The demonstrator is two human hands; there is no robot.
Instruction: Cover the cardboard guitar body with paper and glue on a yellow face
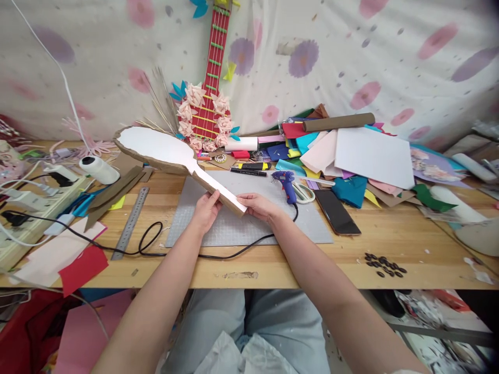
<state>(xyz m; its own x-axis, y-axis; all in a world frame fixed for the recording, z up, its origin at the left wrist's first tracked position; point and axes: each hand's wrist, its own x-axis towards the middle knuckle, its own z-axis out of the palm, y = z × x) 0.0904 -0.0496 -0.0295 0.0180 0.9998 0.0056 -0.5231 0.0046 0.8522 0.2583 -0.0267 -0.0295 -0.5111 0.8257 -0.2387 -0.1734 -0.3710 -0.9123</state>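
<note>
hands meet at the near end of a cardboard guitar cutout point(171, 153), a flat shape with a white top face and brown corrugated edges. the left hand point(206, 208) grips the neck of the cutout from the left side, fingers curled under it and thumb on the edge. the right hand point(260, 205) pinches the very end of the neck from the right, thumb on top. the cutout slants from that end, above a grey cutting mat point(249, 228), up and away to the far left, where its rounded body hangs over the wooden table point(390, 244).

just beyond the right hand a blue glue gun point(286, 184) lies on the mat, its black cord point(156, 244) looping left across the table. scissors point(304, 192) lie right beside the gun, and a dark phone point(337, 212) rests further right. a steel ruler point(130, 223) lies left of the mat. a heap of coloured paper sheets point(374, 156) covers the far right. a finished red guitar with paper flowers point(206, 104) leans against the flowered cloth at the back.
</note>
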